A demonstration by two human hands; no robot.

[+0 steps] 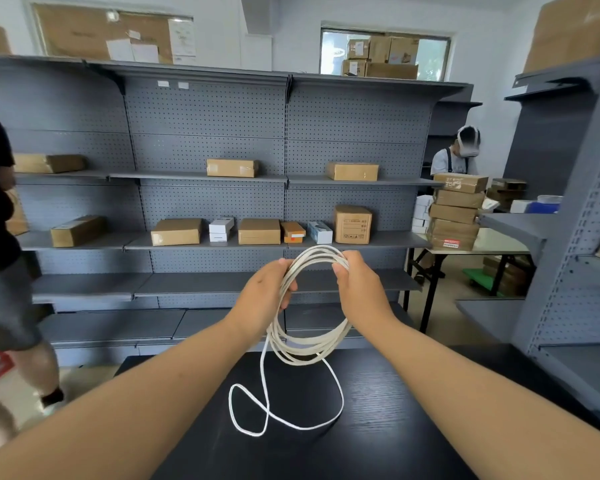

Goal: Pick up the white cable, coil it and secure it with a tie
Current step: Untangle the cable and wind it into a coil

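Observation:
The white cable (309,348) hangs as a round coil of several loops above the black table (378,427). My left hand (262,299) grips the coil's upper left side. My right hand (355,285) pinches the top right of the coil between thumb and fingers. A loose tail of the cable drops from the coil's bottom and lies on the table in a loop and a curl. No tie is visible.
Grey pegboard shelving (208,202) with cardboard boxes stands behind the table. More grey shelves (575,271) close in on the right. A person (0,271) walks at the left. Another person (458,157) sits at a far table beside stacked boxes (456,213).

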